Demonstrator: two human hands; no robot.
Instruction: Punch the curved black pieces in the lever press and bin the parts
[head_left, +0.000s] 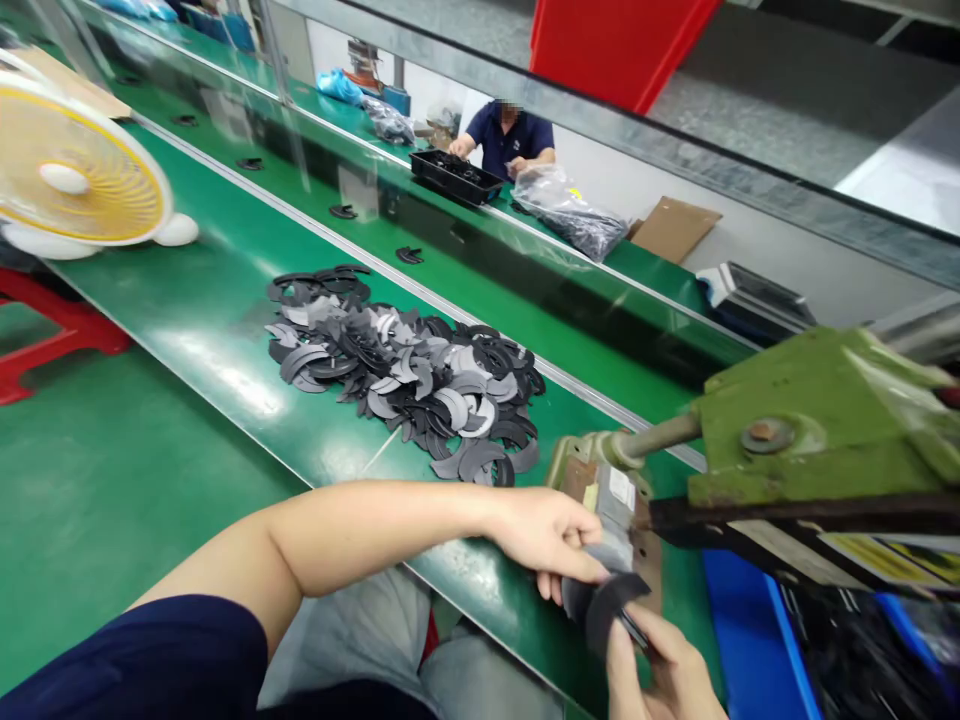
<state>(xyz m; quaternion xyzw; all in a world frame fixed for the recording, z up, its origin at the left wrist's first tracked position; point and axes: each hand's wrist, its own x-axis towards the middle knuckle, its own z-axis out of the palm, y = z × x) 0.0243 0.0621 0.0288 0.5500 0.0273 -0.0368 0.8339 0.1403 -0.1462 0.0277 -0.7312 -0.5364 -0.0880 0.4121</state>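
Observation:
Both hands meet at the bench's front edge, before a green press. Between thumb and fingers, my left hand [551, 535] grips a dark curved piece [611, 605]. My right hand [660, 665] pinches the near side of the same dark part, where a thin black strip shows by the thumb. Whether this is one piece or two laid together, I cannot tell. Just beyond the fingers is the grey metal fixture [616, 505] on the press base. To the left lies a large heap of black and grey crescent-shaped pieces [420, 375].
The green press [810, 430] stands close at the right, over a blue bin [750, 640] of black parts. A conveyor [300, 190] carries several black pieces behind the bench. Across it, a person [517, 140] works at a black tray [456, 178]. A fan [75, 165] stands left.

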